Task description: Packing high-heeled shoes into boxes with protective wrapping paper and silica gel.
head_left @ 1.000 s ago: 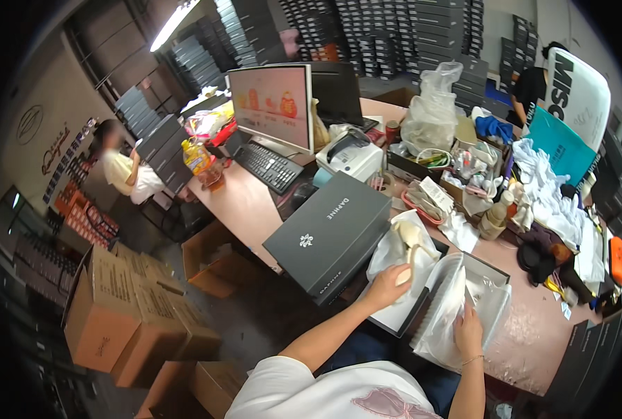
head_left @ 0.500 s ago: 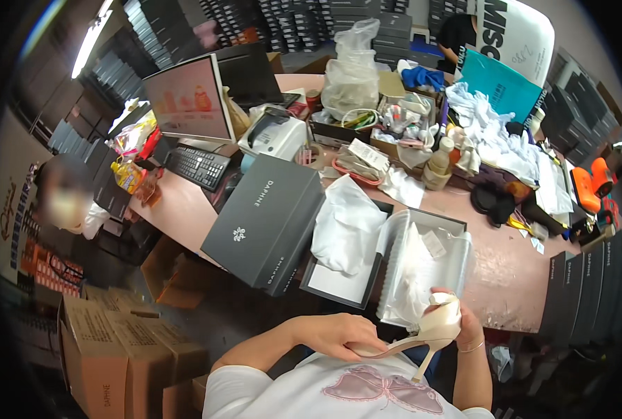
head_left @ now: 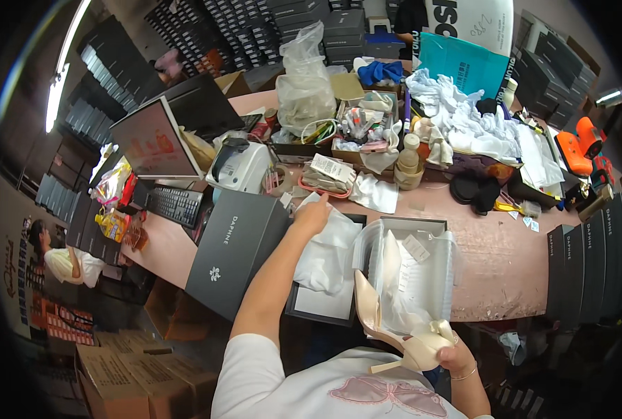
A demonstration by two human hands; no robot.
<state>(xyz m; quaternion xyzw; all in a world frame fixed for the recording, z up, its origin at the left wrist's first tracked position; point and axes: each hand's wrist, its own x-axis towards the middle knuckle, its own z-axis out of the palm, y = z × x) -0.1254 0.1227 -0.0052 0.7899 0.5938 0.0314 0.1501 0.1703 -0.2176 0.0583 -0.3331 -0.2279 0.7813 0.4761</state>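
My right hand (head_left: 457,358) grips a cream high-heeled shoe (head_left: 423,349) by its heel end, close to my body, toe pointing up and away. My left hand (head_left: 312,215) reaches forward with the index finger stretched out, at the near edge of a red-rimmed tray (head_left: 339,195) holding a stack of paper tags (head_left: 330,171). Below that hand, white tissue paper (head_left: 328,253) lies in an open dark shoe box part (head_left: 316,318). Beside it, a second cream shoe (head_left: 391,257) lies in a box with clear plastic wrap (head_left: 445,279) and a white tag (head_left: 416,247).
A large dark grey shoe box (head_left: 231,244) stands to the left, near a keyboard (head_left: 174,204), monitor (head_left: 156,143) and label printer (head_left: 241,166). A bottle (head_left: 409,164) and white cloths (head_left: 464,119) sit farther back. Dark boxes (head_left: 597,272) stack at right. A person (head_left: 70,262) sits far left.
My left hand has left the shoe's toe and moved forward to the tag tray. The shoe, still in my right hand, has swung so its toe points away from me.
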